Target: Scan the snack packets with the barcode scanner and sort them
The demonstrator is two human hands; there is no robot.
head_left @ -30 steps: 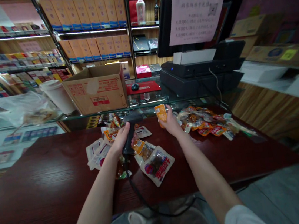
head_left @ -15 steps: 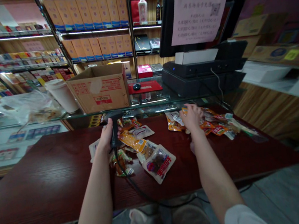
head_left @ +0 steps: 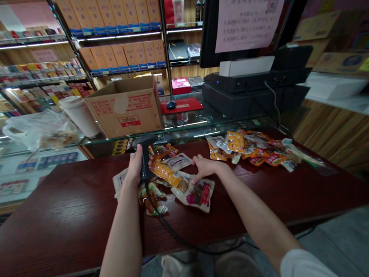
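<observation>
My left hand [head_left: 137, 163] is wrapped round the grip of a black handheld barcode scanner [head_left: 145, 159], whose cable runs down toward the table's front edge. My right hand [head_left: 206, 166] has its thumb and fingers apart over the left pile of packaged snacks. Its thumb is at the upper part of a pale snack pouch with red print [head_left: 200, 195]; whether they touch I cannot tell. Beside this pouch lie an orange snack packet [head_left: 166, 172], a white pouch [head_left: 178, 161] and a clear green-marked packet [head_left: 152, 199]. A second pile of snack packets [head_left: 258, 146] lies to the right.
Behind the dark red table [head_left: 61, 221] a glass counter holds a cardboard box [head_left: 128, 114], a white cup [head_left: 80, 117], a plastic bag [head_left: 34, 131] and a mouse [head_left: 171, 105]. A black register and monitor [head_left: 254, 93] stand at the right. Stocked shelves line the wall.
My right hand has moved left, from the right pile of packets to the left pile. The pale pouch has turned slightly. My left hand still holds the scanner; the view has shifted slightly.
</observation>
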